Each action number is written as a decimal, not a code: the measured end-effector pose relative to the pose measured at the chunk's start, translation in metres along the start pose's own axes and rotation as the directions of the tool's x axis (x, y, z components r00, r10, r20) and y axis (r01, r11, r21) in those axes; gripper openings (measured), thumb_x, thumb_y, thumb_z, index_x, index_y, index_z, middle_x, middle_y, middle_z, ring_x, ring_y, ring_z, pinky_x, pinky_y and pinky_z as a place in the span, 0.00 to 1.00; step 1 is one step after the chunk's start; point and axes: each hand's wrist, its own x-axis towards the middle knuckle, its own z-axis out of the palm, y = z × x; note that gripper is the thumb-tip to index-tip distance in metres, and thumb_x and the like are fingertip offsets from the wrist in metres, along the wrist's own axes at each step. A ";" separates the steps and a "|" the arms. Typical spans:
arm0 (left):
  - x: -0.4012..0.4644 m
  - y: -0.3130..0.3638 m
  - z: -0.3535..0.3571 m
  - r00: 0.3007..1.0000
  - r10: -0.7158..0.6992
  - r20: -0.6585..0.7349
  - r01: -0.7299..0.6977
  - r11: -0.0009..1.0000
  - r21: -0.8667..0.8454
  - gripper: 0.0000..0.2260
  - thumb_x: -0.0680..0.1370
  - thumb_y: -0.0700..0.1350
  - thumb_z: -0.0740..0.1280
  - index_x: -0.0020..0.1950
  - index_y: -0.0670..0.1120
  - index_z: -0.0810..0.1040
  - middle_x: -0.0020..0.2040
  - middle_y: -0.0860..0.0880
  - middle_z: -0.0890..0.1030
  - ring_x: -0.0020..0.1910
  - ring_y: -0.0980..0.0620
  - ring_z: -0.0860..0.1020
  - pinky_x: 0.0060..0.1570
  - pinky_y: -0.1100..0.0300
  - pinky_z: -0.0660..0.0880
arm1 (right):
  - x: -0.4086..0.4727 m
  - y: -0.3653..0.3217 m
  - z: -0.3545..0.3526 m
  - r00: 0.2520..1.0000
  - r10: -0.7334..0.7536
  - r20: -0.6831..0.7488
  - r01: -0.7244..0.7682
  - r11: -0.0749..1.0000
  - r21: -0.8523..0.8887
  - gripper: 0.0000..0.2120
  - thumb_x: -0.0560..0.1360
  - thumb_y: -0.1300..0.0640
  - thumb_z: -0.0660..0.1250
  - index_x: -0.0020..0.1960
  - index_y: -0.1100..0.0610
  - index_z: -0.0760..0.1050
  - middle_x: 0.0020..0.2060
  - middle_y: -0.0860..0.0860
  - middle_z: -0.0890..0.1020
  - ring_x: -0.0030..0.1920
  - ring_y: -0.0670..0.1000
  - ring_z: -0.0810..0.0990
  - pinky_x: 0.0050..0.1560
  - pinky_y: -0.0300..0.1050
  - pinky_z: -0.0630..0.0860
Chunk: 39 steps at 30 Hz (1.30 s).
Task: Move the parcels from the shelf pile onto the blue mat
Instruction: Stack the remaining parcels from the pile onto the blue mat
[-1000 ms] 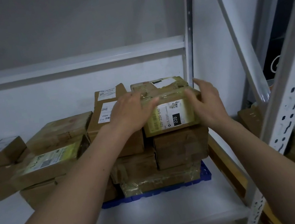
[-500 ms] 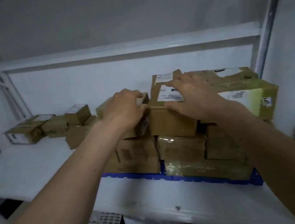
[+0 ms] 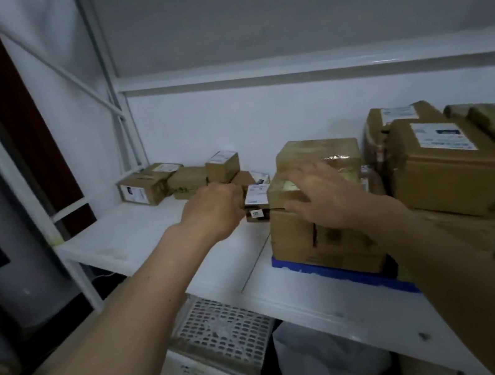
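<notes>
We judge the task well advanced: most brown cardboard parcels sit stacked on the blue plastic mat, a few remain far left (perhaps five), our left hand pinching a small labelled box, right hand spread flat on the stack.

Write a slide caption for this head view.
Left hand grips a small labelled parcel; right hand rests on stacked parcels above the blue mat.
</notes>
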 end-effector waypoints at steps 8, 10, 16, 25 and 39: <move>-0.024 -0.109 0.013 0.987 -0.096 0.128 0.096 0.995 0.009 0.25 0.78 0.55 0.65 0.74 0.52 0.64 0.72 0.48 0.68 0.69 0.46 0.68 0.62 0.52 0.69 | 0.039 -0.074 0.068 0.995 0.019 0.096 -0.020 1.000 0.006 0.23 0.81 0.52 0.56 0.75 0.56 0.59 0.74 0.55 0.62 0.73 0.56 0.57 0.73 0.47 0.51; -0.029 -0.135 0.016 0.982 -0.111 0.150 0.111 0.994 0.008 0.26 0.78 0.55 0.65 0.75 0.52 0.63 0.72 0.47 0.68 0.69 0.46 0.68 0.63 0.52 0.69 | 0.048 -0.091 0.086 0.993 0.031 0.118 -0.035 0.999 0.036 0.23 0.81 0.52 0.56 0.74 0.56 0.60 0.73 0.55 0.63 0.73 0.57 0.57 0.73 0.47 0.52; -0.037 -0.192 0.020 0.972 -0.152 0.179 0.157 0.987 -0.014 0.28 0.78 0.56 0.66 0.75 0.52 0.61 0.71 0.46 0.69 0.68 0.45 0.68 0.63 0.52 0.70 | 0.077 -0.139 0.125 0.971 0.003 0.237 -0.032 0.993 0.116 0.25 0.81 0.52 0.56 0.76 0.55 0.56 0.76 0.54 0.57 0.76 0.56 0.51 0.75 0.47 0.47; -0.005 -0.246 0.032 0.966 -0.171 0.192 0.182 0.983 -0.039 0.29 0.77 0.56 0.65 0.76 0.52 0.61 0.72 0.47 0.67 0.70 0.46 0.67 0.64 0.53 0.68 | 0.138 -0.178 0.155 0.958 -0.037 0.285 0.001 0.992 0.124 0.27 0.81 0.49 0.57 0.77 0.56 0.54 0.76 0.56 0.56 0.77 0.55 0.49 0.75 0.47 0.45; 0.159 -0.329 0.060 0.960 -0.115 0.254 0.129 0.991 -0.038 0.29 0.78 0.57 0.64 0.76 0.52 0.59 0.74 0.47 0.64 0.71 0.46 0.64 0.65 0.54 0.65 | 0.308 -0.166 0.206 0.956 0.051 0.290 -0.098 0.984 0.150 0.29 0.79 0.48 0.60 0.77 0.54 0.56 0.76 0.54 0.56 0.77 0.57 0.50 0.75 0.54 0.50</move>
